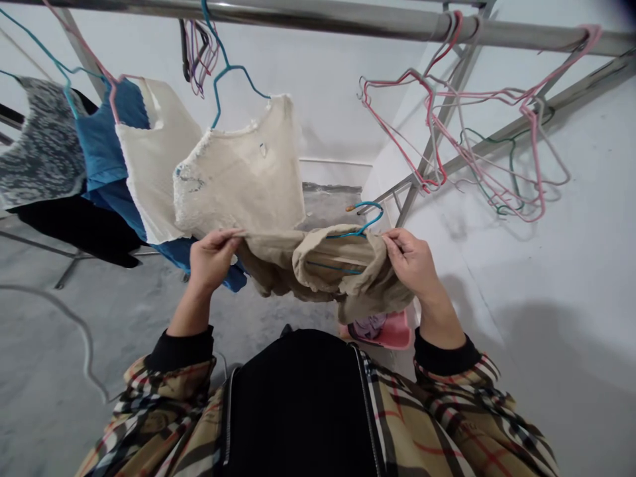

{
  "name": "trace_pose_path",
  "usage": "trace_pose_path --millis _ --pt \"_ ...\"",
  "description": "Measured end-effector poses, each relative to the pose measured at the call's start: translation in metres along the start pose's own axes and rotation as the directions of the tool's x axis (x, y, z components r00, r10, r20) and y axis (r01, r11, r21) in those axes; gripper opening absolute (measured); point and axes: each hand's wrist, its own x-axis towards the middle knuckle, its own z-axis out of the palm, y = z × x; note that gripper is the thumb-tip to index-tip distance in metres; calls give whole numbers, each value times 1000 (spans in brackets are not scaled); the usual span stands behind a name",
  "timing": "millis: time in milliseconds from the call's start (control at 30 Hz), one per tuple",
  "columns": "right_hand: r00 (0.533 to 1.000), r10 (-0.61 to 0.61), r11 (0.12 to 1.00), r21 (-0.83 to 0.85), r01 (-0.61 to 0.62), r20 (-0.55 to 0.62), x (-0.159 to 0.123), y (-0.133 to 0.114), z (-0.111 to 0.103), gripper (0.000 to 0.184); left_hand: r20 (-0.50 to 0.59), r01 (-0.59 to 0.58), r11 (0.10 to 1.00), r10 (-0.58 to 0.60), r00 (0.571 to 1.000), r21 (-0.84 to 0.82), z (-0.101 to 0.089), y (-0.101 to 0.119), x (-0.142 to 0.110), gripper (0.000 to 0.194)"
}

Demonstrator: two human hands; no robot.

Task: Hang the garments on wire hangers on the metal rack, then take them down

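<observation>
A khaki garment (278, 255) with a collar-like opening is stretched sideways between my two hands, below the rail. My left hand (212, 257) pinches its left end. On the other side, my right hand (408, 257) grips the cloth beside the neck opening. A blue hanger (368, 222) sits inside the garment. Its hook, with an orange-brown tip, sticks up out of the neck, and part of its bar shows within the opening. The hanger's shoulders are hidden by the cloth.
Overhead runs a metal rail (318, 16). A cream cloth (243, 175) on a blue hanger hangs just ahead, with blue (106, 142) and patterned garments (44, 142) to its left. Bare pink hangers (534, 119) hang at right. Below stands a pink basin (397, 330) holding purplish cloth.
</observation>
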Motion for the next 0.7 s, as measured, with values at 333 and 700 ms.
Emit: trace_pose_path --millis 333,700 --pt "994 108 992 62 -109 24 -5 -7 29 22 -23 -91 994 93 995 58 51 24 -29 31" --pt "990 142 979 149 -141 2 -4 -13 34 22 170 -391 852 353 920 348 62 52 -20 53"
